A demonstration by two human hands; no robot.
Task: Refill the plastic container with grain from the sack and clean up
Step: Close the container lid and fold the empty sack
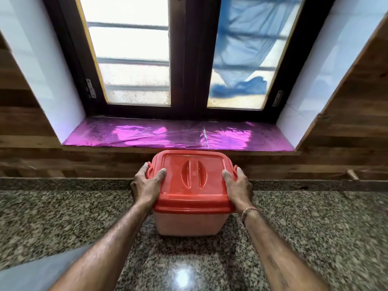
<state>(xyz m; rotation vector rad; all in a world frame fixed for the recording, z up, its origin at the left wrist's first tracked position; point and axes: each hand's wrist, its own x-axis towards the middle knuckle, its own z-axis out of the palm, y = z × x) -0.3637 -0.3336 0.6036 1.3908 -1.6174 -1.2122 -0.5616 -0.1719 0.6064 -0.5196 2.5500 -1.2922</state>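
one plastic container with one red lid — two hands, left and right — one countertop.

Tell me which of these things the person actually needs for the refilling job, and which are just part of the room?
Part of the job:
- plastic container, on the granite counter
- its red lid, closed
- left hand and right hand, gripping the lid's sides

Just there:
- window
- purple foil-covered sill
- blue cloth behind the glass

No sack is in view.

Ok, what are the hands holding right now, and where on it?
Both hold the red-lidded plastic container by its lid edges: left hand on the left side, right hand on the right, thumbs on top, over the granite counter.
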